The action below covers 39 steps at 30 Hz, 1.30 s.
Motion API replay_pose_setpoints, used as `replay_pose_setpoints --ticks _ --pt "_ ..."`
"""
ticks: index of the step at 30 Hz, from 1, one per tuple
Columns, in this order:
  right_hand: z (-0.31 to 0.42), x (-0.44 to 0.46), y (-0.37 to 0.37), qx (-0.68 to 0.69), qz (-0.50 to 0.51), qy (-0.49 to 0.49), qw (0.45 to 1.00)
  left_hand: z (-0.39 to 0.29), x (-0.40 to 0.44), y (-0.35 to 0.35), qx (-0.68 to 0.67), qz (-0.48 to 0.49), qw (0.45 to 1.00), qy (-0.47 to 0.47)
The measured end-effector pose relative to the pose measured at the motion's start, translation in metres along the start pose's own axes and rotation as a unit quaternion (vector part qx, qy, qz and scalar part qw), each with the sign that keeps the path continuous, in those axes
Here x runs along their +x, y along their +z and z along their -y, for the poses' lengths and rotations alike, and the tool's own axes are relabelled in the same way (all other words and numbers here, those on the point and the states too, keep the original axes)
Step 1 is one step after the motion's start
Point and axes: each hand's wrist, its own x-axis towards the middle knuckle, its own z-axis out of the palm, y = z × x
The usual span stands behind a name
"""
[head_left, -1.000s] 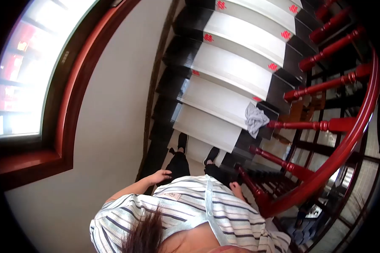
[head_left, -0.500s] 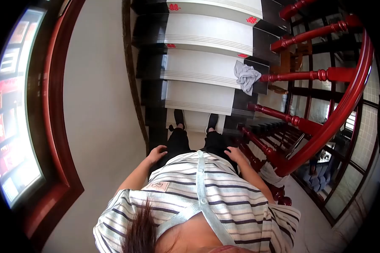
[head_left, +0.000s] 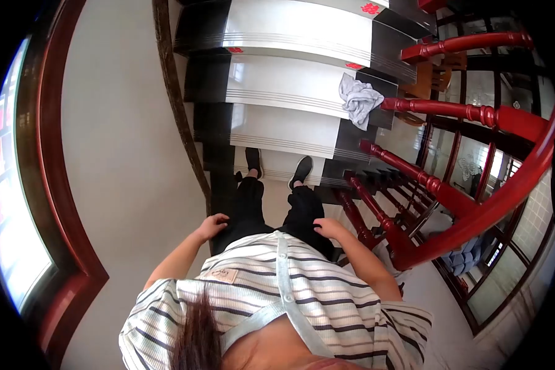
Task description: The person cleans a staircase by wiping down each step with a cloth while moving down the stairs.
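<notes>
Sliding toward the left edge of the view since the earlier frame, the bright window (head_left: 15, 203) is showing less of its pane, while the wearer's body is sitting slightly farther left. The left hand (head_left: 214, 226) is hanging beside the left thigh, its fingers loosely bent and apparently holding nothing. The right hand (head_left: 328, 228), looking curled a second earlier near the railing, is now resting by the right thigh with relaxed fingers, also apparently bare. Whether either is touching the black trousers (head_left: 246, 206) is staying unclear.

A crumpled grey cloth (head_left: 359, 100) is lying on the staircase (head_left: 283, 126), far and to the right of the dark shoes (head_left: 300, 171). It is straddling a white tread and its dark edging, just beside the foot of a red baluster (head_left: 438, 106); contact between the two is proving hard to judge. Red paper characters (head_left: 353, 65) are marking the steps beyond, and a curving handrail (head_left: 481, 216) is running along the right. For the work in hand, the shift is seemingly changing little: the cloth is keeping its place by the same baluster, well apart from both hands, and neither appears to be handling anything
</notes>
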Motion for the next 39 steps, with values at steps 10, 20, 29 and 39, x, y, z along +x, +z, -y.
replay_pose_setpoints --ticks 10,20,29,39 --pt "-0.053 0.053 -0.006 0.046 0.128 -0.039 0.99 -0.034 0.08 -0.013 0.149 0.23 0.961 -0.04" --pt "-0.163 0.183 -0.226 -0.157 -0.557 0.058 0.814 -0.107 0.294 -0.159 0.436 -0.262 0.791 0.34" --pt "-0.261 0.329 -0.325 -0.14 -0.664 0.104 0.728 -0.154 0.461 -0.218 0.596 -0.371 0.562 0.437" --pt "-0.252 0.326 -0.322 -0.189 -0.723 0.077 0.66 -0.142 0.512 -0.218 0.594 -0.414 0.512 0.462"
